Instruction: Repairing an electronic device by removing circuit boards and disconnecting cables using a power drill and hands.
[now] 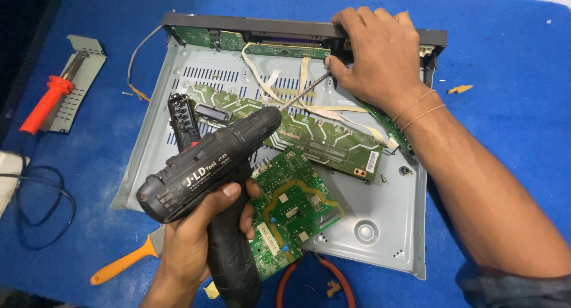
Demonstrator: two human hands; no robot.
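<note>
- Left hand closed around black cordless drill, bit reaching toward far corner.
- Just beyond: loose green circuit board, apparently freed.
- Further: long board seemingly still mounted in metal chassis.
- Right hand, fingers curled, steadies the bit tip at front panel.

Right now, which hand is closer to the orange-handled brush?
The left hand. It grips the drill just right of the brush near the bottom edge. The right hand is far off, up on the black front panel.
</note>
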